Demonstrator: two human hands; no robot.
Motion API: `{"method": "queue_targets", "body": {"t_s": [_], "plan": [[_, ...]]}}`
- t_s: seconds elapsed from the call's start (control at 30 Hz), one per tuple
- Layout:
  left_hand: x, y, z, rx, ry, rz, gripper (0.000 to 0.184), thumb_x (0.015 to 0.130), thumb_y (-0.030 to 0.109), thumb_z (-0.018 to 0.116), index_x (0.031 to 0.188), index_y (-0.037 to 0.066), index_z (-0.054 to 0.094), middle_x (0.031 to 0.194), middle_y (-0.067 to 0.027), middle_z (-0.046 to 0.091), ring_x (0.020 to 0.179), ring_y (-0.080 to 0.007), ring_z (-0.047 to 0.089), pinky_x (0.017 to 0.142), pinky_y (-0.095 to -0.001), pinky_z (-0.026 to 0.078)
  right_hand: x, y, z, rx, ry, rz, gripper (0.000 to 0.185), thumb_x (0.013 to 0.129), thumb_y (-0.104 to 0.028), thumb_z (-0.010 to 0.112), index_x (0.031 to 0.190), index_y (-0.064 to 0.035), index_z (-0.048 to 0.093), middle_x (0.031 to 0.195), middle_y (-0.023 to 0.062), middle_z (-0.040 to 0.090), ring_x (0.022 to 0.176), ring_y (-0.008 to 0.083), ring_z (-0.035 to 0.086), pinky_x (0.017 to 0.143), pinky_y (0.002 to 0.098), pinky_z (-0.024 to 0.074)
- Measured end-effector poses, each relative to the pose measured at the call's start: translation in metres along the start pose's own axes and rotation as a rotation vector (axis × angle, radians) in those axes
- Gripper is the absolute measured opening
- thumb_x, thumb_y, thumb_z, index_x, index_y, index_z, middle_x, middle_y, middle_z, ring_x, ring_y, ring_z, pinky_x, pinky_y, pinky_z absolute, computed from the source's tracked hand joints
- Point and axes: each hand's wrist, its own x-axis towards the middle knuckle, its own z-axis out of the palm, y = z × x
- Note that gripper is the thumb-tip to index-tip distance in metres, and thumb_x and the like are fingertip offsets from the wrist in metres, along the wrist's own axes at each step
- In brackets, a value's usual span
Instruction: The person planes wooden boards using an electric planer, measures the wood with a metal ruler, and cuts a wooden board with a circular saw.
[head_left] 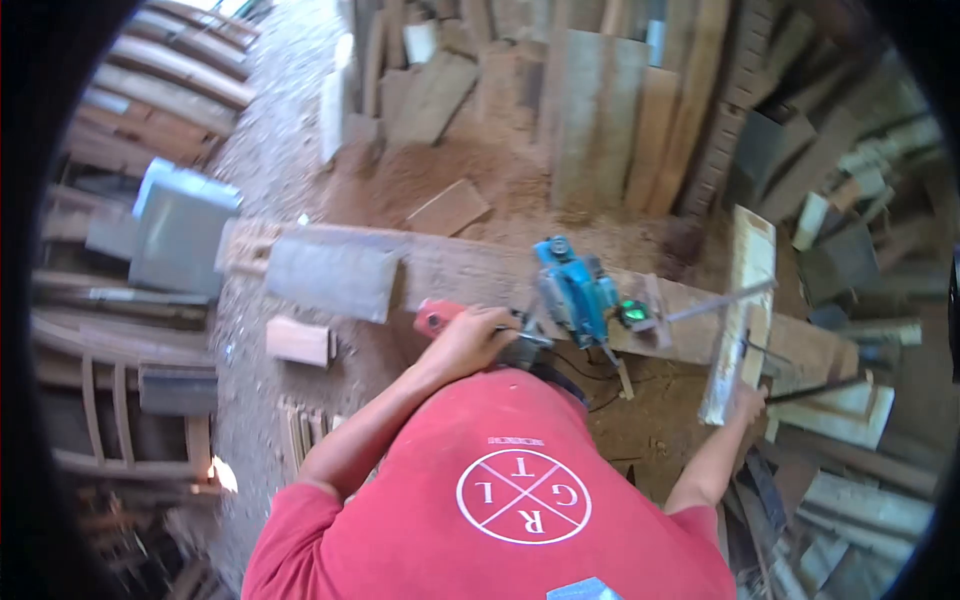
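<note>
My left hand [483, 338] is closed over a red power tool [438, 317] with a metal part at its right end. The tool is at the near edge of a long plank bench [465, 265]; my fingers hide part of it. Just right of it, a blue power tool [575, 290], like an electric planer, stands on the bench. My right hand [748, 402] is closed at the near end of a pale, worn wooden board [752, 255], which lies across the bench. A dark bar [815, 390] extends right from beside that hand.
A grey flat sheet [330, 277] lies on the bench's left part. A grey bar [722, 298] crosses toward the board. Below the bench are a wood block [298, 341] and a dark cord [598, 385]. Stacked lumber [165, 80] lines the left; planks [597, 120] lean behind.
</note>
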Motion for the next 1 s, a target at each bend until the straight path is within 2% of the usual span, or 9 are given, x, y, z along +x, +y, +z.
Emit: {"method": "queue_targets", "body": {"t_s": [0.2,0.27,0.3,0.5,0.63,0.7,0.8,0.87,1.0], "plan": [[0.026,0.007,-0.01,-0.119,-0.038,-0.171,0.023,0.101,0.022,0.068,0.111,0.003,0.075,0.1,-0.0236,0.075,0.095,-0.0417,0.073,0.082,-0.0485,0.055,0.036,0.035,0.03,-0.167,-0.209,-0.098,0.07,0.088,-0.047,0.081,0.141,-0.0073,0.056,0.146,0.0213,0.059,0.134,0.0446,0.058,0.111,0.0606,0.0446],[0.025,-0.002,-0.025,-0.089,-0.047,-0.233,0.025,0.101,0.024,0.067,0.112,0.002,0.074,0.1,-0.0237,0.075,0.095,-0.0405,0.073,0.081,-0.0467,0.055,0.026,0.043,0.037,-0.12,-0.123,-0.127,0.07,0.089,-0.047,0.08,0.142,-0.0085,0.055,0.146,0.0192,0.056,0.133,0.0434,0.058,0.111,0.0625,0.0432],[0.025,-0.007,-0.036,-0.023,-0.162,-0.355,0.027,0.106,0.023,0.064,0.119,0.002,0.074,0.099,-0.0198,0.076,0.09,-0.0247,0.072,0.082,-0.0414,0.056,0.02,0.043,0.037,-0.07,-0.025,-0.151,0.069,0.09,-0.047,0.079,0.143,-0.0097,0.054,0.147,0.0171,0.054,0.133,0.0422,0.058,0.111,0.0643,0.0417],[0.01,-0.041,-0.037,-0.143,-0.059,-0.132,0.029,0.106,0.029,0.064,0.107,0.001,0.071,0.09,-0.0154,0.072,0.083,-0.0203,0.067,0.075,-0.0404,0.054,-0.05,0.021,0.01,-0.058,0.325,-0.02,0.076,0.088,-0.067,0.073,0.134,-0.0082,0.062,0.131,0.0172,0.063,0.115,0.0447,0.067,0.094,0.0658,0.0534],[0.012,-0.066,-0.018,-0.167,-0.077,-0.071,0.036,0.109,0.034,0.059,0.117,0.0,0.068,0.105,-0.0209,0.07,0.102,-0.0327,0.07,0.088,-0.0461,0.054,-0.106,-0.008,-0.008,0.047,0.57,0.131,0.085,0.082,-0.067,0.08,0.133,-0.0011,0.062,0.125,0.0226,0.067,0.112,0.0461,0.069,0.09,0.0586,0.0577],[0.015,-0.072,-0.018,-0.208,-0.174,-0.014,0.034,0.11,0.033,0.056,0.124,0.003,0.065,0.115,-0.0219,0.066,0.108,-0.0351,0.064,0.094,-0.0462,0.051,-0.175,-0.061,-0.063,0.674,0.312,-0.106,0.071,0.092,-0.049,0.08,0.132,0.0043,0.054,0.125,0.0271,0.066,0.11,0.0396,0.069,0.093,0.049,0.0552],[0.016,-0.069,-0.022,-0.282,-0.201,0.088,0.035,0.112,0.031,0.054,0.13,0.002,0.063,0.121,-0.0213,0.064,0.118,-0.0348,0.062,0.102,-0.0455,0.049,-0.205,-0.1,-0.031,1.266,0.115,-0.474,0.069,0.093,-0.049,0.079,0.126,0.0051,0.053,0.124,0.0207,0.062,0.113,0.0332,0.062,0.099,0.0453,0.0495],[0.015,-0.072,-0.017,-0.375,-0.175,0.124,0.039,0.111,0.031,0.054,0.138,0.003,0.061,0.131,-0.0223,0.063,0.128,-0.0368,0.059,0.11,-0.0449,0.045,-0.256,-0.147,-0.055,1.079,0.182,-0.742,0.075,0.085,-0.055,0.083,0.123,0.0016,0.052,0.119,0.0155,0.058,0.11,0.0299,0.058,0.098,0.0436,0.0473],[0.009,-0.062,-0.025,-0.422,-0.153,0.119,0.036,0.108,0.024,0.058,0.138,0.005,0.062,0.138,-0.0214,0.061,0.132,-0.0378,0.056,0.112,-0.0467,0.045,-0.359,-0.233,-0.122,1.014,-0.548,-0.946,0.076,0.074,-0.052,0.089,0.121,-0.0044,0.052,0.111,0.0094,0.056,0.104,0.0215,0.059,0.096,0.0373,0.0493]]}}
